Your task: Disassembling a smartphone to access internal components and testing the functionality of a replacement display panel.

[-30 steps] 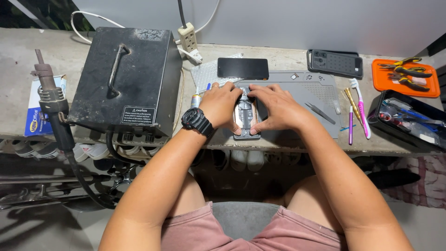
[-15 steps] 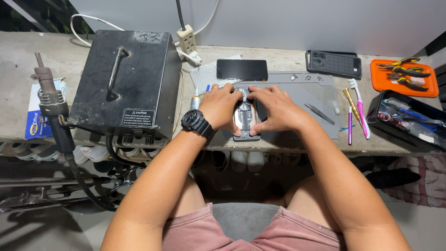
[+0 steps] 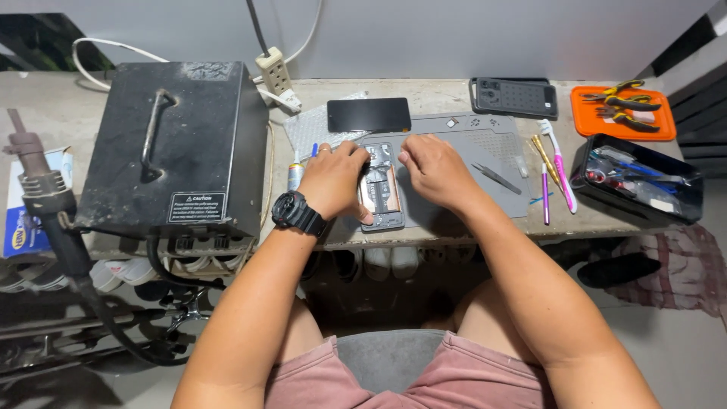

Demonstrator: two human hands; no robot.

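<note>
Left hand (image 3: 333,180) and right hand (image 3: 433,170), head view: both flank an opened phone (image 3: 381,188) lying on the grey mat (image 3: 485,144); curled fingers press its side edges, neither hand lifting it from the mat.

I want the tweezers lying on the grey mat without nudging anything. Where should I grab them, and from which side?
Probably pinch the tweezers across their middle from above. They lie flat and slanted on the grey mat, thin and low, with bare mat around them. Come from the right, since the right hand sits just to their left.
</note>
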